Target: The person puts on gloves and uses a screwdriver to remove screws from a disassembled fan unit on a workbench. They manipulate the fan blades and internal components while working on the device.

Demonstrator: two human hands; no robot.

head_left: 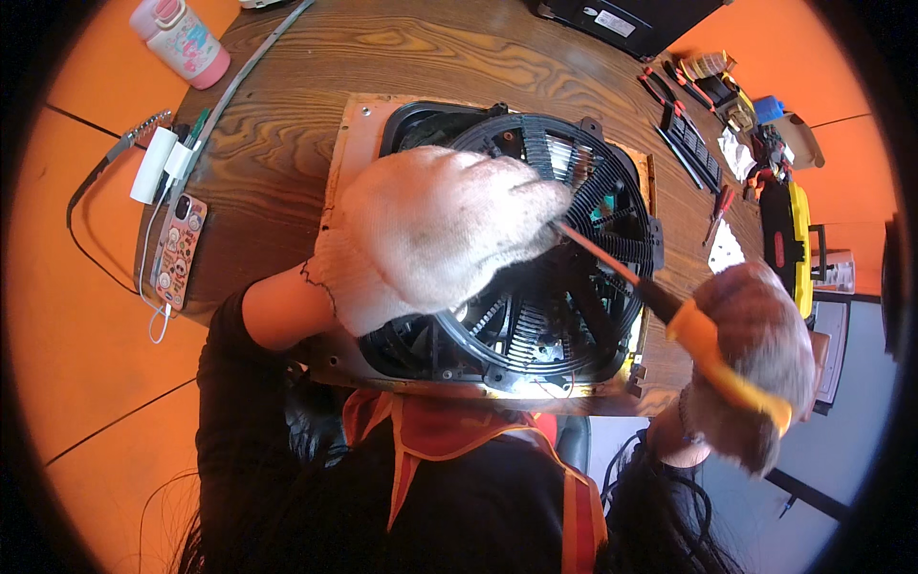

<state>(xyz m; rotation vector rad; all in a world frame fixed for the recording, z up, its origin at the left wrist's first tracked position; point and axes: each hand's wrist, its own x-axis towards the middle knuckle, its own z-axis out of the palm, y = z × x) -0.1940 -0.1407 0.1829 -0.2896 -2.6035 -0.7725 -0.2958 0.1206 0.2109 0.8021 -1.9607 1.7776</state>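
A round black fan (pixel 612 316) with ribbed spokes sits offset over the dark opening of a square metal-edged housing (pixel 356 143). My left hand (pixel 435 239), in a white knit glove, lies across the fan with its fingers curled closed at the fan's middle. Its grip on the fan is mostly hidden beneath the glove. My right hand (pixel 755 359), in a dirty glove, is closed around the yellow handle of a screwdriver (pixel 703 346). The screwdriver's shaft points up and left, and its tip end is beside my left fingertips.
The wooden table (pixel 277 124) carries a pink-and-white bottle (pixel 186 48) and a phone (pixel 182 251) on the left. Pliers (pixel 662 88), a red-handled screwdriver (pixel 719 212) and a yellow-black toolbox (pixel 789 239) lie right. A black box (pixel 631 21) stands at the back.
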